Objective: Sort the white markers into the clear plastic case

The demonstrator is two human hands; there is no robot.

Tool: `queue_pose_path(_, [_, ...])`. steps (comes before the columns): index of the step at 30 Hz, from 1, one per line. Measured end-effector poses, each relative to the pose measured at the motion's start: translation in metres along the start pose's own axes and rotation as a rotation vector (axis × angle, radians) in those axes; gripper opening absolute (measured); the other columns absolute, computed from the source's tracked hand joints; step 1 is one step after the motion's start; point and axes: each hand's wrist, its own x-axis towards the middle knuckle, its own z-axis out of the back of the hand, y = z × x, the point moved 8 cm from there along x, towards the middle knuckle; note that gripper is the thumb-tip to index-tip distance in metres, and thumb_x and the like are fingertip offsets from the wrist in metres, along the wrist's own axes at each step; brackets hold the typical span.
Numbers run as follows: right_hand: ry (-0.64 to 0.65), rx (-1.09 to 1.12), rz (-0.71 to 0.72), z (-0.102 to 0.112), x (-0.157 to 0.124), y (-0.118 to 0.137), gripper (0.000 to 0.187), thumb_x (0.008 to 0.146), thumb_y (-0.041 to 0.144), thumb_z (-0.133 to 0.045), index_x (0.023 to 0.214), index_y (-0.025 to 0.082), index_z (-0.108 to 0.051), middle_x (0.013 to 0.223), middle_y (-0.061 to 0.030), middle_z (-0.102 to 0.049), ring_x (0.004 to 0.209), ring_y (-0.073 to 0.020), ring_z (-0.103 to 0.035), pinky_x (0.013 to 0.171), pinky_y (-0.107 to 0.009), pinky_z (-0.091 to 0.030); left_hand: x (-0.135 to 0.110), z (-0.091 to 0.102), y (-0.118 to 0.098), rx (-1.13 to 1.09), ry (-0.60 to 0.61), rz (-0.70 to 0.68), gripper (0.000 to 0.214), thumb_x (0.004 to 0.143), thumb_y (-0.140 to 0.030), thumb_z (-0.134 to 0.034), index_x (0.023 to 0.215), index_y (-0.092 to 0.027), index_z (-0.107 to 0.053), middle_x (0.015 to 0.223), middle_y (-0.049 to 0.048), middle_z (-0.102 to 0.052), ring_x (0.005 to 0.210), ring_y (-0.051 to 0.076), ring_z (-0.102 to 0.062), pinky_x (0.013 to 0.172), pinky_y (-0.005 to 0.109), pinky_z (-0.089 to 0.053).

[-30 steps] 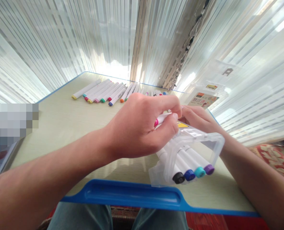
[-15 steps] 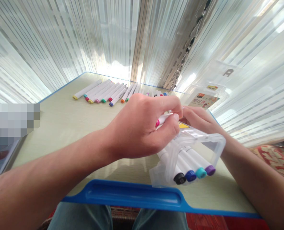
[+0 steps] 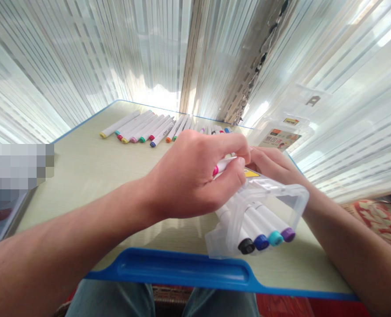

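Note:
My left hand [image 3: 198, 176] is closed around a white marker [image 3: 225, 164] with a pink end, above a clear plastic marker case [image 3: 237, 220]. Lying in the case with their ends toward me are markers with black [image 3: 246, 246], dark blue [image 3: 261, 242], turquoise [image 3: 276, 238] and purple [image 3: 288, 234] caps. At the far end of the case, my right hand [image 3: 270, 163] has its fingers bent and pressed together around the case; its fingertips are partly hidden behind my left hand.
Several white markers [image 3: 142, 127] with coloured ends lie in a row across the back of the table [image 3: 93, 171]. A clear package with a printed label [image 3: 279, 138] stands at the back right. A blue tray groove [image 3: 182, 267] runs along the front edge. Striped curtains [image 3: 142, 48] hang behind.
Almost nothing differs. Both hands, the pink-ended marker and the case keep their places, apart from a very slight shift of the whole view.

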Motion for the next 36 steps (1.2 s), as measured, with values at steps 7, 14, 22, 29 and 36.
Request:
queue_pose_path(7, [0.004, 0.023, 0.009, -0.001, 0.000, 0.000, 0.038, 0.094, 0.047, -0.055, 0.077, 0.017, -0.071, 0.060, -0.0008, -0.065, 0.056, -0.0161, -0.056, 0.049, -0.025, -0.040, 0.000, 0.000, 0.000, 0.000, -0.003, 0.002, 0.023, 0.087, -0.020, -0.050, 0.091, -0.021, -0.072, 0.049, -0.0050, -0.048, 0.049, 0.012, -0.044, 0.051, 0.028, -0.036])
queue_pose_path(14, [-0.001, 0.030, 0.003, -0.001, 0.000, -0.001, 0.038, 0.094, 0.046, -0.055, 0.078, 0.017, -0.071, 0.059, -0.0008, -0.065, 0.054, -0.0158, -0.057, 0.049, -0.025, -0.041, 0.000, 0.000, 0.000, -0.009, -0.012, -0.011, 0.023, 0.087, -0.020, -0.050, 0.091, -0.020, -0.072, 0.049, -0.0055, -0.047, 0.047, 0.011, -0.042, 0.050, 0.028, -0.035])
queue_pose_path(22, [-0.008, 0.018, 0.014, -0.001, 0.000, 0.001, 0.038, 0.093, 0.047, -0.056, 0.075, 0.017, -0.071, 0.059, -0.0014, -0.066, 0.055, -0.0159, -0.058, 0.047, -0.024, -0.041, 0.000, 0.000, 0.000, -0.004, -0.004, 0.008, 0.023, 0.087, -0.021, -0.050, 0.091, -0.020, -0.072, 0.049, -0.0051, -0.048, 0.048, 0.012, -0.042, 0.050, 0.028, -0.035])
queue_pose_path(29, [-0.015, 0.016, 0.001, -0.001, -0.001, 0.006, 0.033, 0.087, 0.044, -0.057, 0.065, 0.019, -0.059, 0.059, -0.0012, -0.066, 0.054, -0.0161, -0.058, 0.046, -0.024, -0.042, 0.000, 0.000, 0.001, -0.004, 0.001, 0.007, 0.023, 0.087, -0.020, -0.050, 0.091, -0.020, -0.073, 0.049, -0.0052, -0.048, 0.048, 0.012, -0.042, 0.051, 0.028, -0.035])
queue_pose_path(36, [-0.017, -0.023, 0.012, -0.002, -0.001, 0.014, 0.034, 0.084, 0.045, -0.055, 0.061, 0.020, -0.054, 0.057, -0.0010, -0.062, 0.052, -0.0150, -0.056, 0.045, -0.023, -0.042, 0.000, 0.001, -0.003, -0.010, -0.013, -0.035, 0.022, 0.088, -0.018, -0.051, 0.092, -0.018, -0.073, 0.049, -0.0060, -0.047, 0.047, 0.010, -0.041, 0.053, 0.027, -0.036])
